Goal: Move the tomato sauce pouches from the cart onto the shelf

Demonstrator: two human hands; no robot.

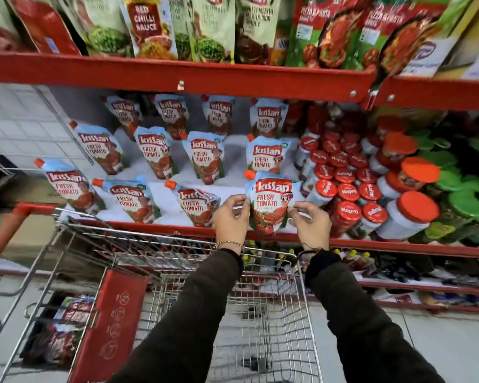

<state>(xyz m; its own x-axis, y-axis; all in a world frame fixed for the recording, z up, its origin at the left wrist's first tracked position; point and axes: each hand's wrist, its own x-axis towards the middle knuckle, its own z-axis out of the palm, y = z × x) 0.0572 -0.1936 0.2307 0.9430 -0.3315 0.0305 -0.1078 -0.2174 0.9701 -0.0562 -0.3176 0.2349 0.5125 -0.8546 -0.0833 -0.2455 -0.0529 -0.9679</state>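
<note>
A tomato sauce pouch [270,201], white and red with an orange cap, stands at the front right of the white shelf board [174,189]. My left hand [231,221] pinches its left edge and my right hand [311,225] pinches its right edge. Several identical pouches [202,157] stand in rows on the same shelf, behind and to the left. The wire cart [233,299] is directly below my arms; its main basket shows bare wire, and a few pouches [64,327] lie low at its left side.
Red-lidded jars [346,192] crowd the shelf just right of the held pouch. A red shelf rail [177,73] runs above, with other sauce pouches [150,26] on top. The cart's red handle [6,236] sits at left. Lower shelves hold bottles.
</note>
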